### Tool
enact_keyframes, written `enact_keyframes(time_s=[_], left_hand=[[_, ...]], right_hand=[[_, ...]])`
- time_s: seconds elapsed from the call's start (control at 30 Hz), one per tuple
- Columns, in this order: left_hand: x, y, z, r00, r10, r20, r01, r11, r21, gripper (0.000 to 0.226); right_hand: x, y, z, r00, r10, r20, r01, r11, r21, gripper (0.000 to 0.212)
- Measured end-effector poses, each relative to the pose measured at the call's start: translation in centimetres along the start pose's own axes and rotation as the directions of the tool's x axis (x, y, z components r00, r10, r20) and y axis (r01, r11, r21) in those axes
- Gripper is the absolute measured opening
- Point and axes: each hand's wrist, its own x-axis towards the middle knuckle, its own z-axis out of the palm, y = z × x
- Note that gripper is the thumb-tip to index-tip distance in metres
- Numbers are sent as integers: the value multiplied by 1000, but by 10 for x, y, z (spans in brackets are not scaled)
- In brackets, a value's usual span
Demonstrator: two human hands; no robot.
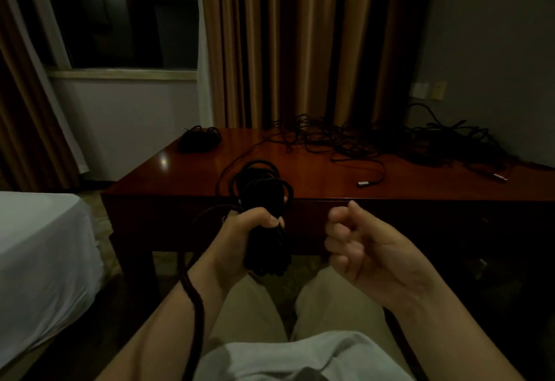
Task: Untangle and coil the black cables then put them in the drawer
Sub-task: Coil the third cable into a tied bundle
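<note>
- Gripped in the left hand is a coiled black cable, its loops bunched in the fist in front of the desk edge, apparently so that the finished turns are kept from springing apart.
- One loose strand is seen trailing from that bundle down over the left forearm; it is judged to be the tail not yet wound in.
- Curled into a loose fist, the right hand is held just beside the bundle; nothing can be made out between its fingers, though the dim light leaves this uncertain.
- On the desk, a small finished coil has been set apart at the far left corner.
- Further right, a tangled heap of cables is spread along the back.
- No open drawer can be made out.
</note>
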Motion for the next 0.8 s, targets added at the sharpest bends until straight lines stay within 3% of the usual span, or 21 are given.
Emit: enact_keyframes(time_s=[0.1,0.17,0.23,0.3,0.37,0.4,0.47,0.53,0.57,0.67,0.73,0.8], left_hand=[[4,-1,5,981,-2,-192,29,990,141,14],[12,-1,7,965,45,-258,17,972,233,22],[20,-2,6,943,141,-302,-20,928,371,17],[27,-4,3,932,187,-310,-37,901,432,38],[34,-9,-4,922,167,-351,14,888,459,51],[38,-11,-10,909,146,-389,39,901,431,52],[46,-9,-24,869,98,-486,56,955,292,57],[50,-2,-40,812,72,-580,85,967,239,63],[51,2,-46,793,92,-602,109,951,289,66],[39,8,-41,829,193,-524,75,892,446,68],[27,3,-21,890,244,-384,33,807,589,58],[15,-7,6,946,235,-225,-30,751,659,44]], right_hand=[[-2,11,11,996,-43,-80,23,970,-243,54],[-4,25,22,1000,-23,-2,21,945,-326,74],[-8,39,33,987,93,133,-55,962,-266,91],[-12,50,42,936,195,294,-140,970,-200,84],[-16,55,49,892,227,390,-161,968,-195,57],[-18,54,49,890,234,392,-162,965,-208,44],[-20,43,39,953,255,163,-190,923,-335,41],[-20,31,18,984,115,-139,-176,783,-596,40],[-19,26,8,979,10,-202,-151,697,-700,39],[-6,23,-11,918,-370,-139,18,391,-920,36],[6,19,-11,774,-632,-46,158,264,-951,35],[22,15,-6,676,-736,40,243,171,-955,35]])
